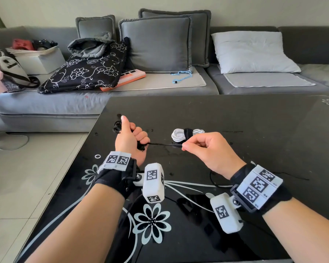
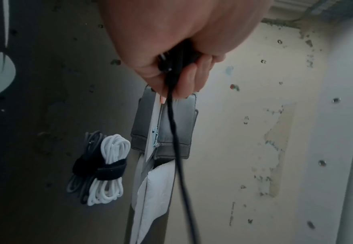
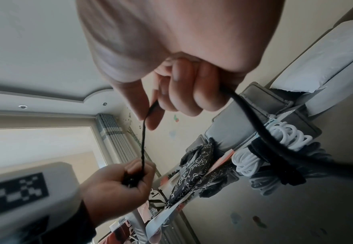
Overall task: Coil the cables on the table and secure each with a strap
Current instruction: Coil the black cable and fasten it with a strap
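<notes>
A thin matte black cable stretches taut at frame centre between the left hand, fisted around its coiled end, and the right hand, pinching it. Its remainder blends into the glossy black surface. Just above lies a white cable bundle, strapped in black fabric

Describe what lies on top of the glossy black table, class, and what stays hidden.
On the glossy black table lies a coiled white cable bound by a black strap. Both hands stretch a thin black cable above it. Its remaining length is mostly hidden by the arms.
</notes>
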`<state>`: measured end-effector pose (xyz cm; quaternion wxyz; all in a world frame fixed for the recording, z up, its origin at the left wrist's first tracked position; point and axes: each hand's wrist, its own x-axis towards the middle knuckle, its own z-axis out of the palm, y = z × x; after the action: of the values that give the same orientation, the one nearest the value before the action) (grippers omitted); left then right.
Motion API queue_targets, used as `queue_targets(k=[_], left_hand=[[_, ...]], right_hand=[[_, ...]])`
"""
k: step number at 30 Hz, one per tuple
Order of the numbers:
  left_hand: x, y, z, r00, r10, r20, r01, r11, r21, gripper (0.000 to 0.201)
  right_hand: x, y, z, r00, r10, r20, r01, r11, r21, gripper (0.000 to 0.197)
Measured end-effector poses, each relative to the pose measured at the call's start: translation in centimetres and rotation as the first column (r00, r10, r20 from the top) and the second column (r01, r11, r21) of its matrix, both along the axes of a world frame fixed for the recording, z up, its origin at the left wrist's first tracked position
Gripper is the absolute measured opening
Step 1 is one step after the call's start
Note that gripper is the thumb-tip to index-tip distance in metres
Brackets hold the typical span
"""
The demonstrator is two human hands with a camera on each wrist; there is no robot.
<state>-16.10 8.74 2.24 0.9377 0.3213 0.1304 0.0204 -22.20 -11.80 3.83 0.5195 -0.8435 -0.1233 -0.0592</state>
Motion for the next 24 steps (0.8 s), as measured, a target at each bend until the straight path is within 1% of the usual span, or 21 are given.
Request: queue_targets(k=[2,4,7,9,11,12,15,19,21,24], left_hand=[[-0.1,-0.5,-0.2,1.000,-0.018,-0.010,0.019,0.992,0.127,0.046],[-0.3,-1.3,-0.4,0.999,-0.045,-0.007,0.045,0.950,0.309,0.043],[-1.1,-2.7,-0.7,0.990,-0.143,0.005,0.115,0.820,0.561,0.038],[-1.8,-3.5,-0.7,0.971,-0.238,-0.005,0.182,0.729,0.660,0.037],[-2.2,-4.1,-0.8,0.945,-0.324,-0.032,0.248,0.653,0.715,0.039],[-2.4,-4.3,-0.8,0.933,-0.357,-0.045,0.273,0.619,0.737,0.041],[-2.9,-4.8,-0.9,0.889,-0.452,-0.073,0.339,0.542,0.769,0.049],[-3.4,-5.6,-0.8,0.840,-0.530,-0.118,0.420,0.497,0.759,0.058],[-3.5,-5.9,-0.9,0.829,-0.542,-0.139,0.436,0.470,0.768,0.061],[-3.5,-6.0,-1.2,0.813,-0.562,-0.155,0.461,0.458,0.760,0.063]], right_hand=[[-0.2,0.2,0.5,1.000,0.007,0.006,-0.007,0.999,0.039,0.019],[-0.3,0.3,0.9,1.000,0.023,-0.007,-0.022,0.997,0.079,0.022],[-0.3,0.3,1.1,0.996,0.049,-0.071,-0.040,0.992,0.120,0.026],[-0.2,0.3,1.1,0.988,0.070,-0.136,-0.046,0.984,0.173,0.028],[-0.1,0.3,1.1,0.977,0.096,-0.191,-0.049,0.971,0.235,0.028],[0.0,0.3,1.1,0.975,0.099,-0.198,-0.049,0.970,0.240,0.028],[0.0,0.0,1.0,0.982,0.084,-0.167,-0.051,0.980,0.191,0.024],[0.0,-0.2,0.9,0.994,0.059,-0.088,-0.048,0.992,0.116,0.020],[0.0,-0.2,0.8,0.997,0.055,-0.058,-0.049,0.994,0.100,0.020],[0.1,-0.3,0.6,0.999,0.044,-0.030,-0.041,0.995,0.086,0.020]])
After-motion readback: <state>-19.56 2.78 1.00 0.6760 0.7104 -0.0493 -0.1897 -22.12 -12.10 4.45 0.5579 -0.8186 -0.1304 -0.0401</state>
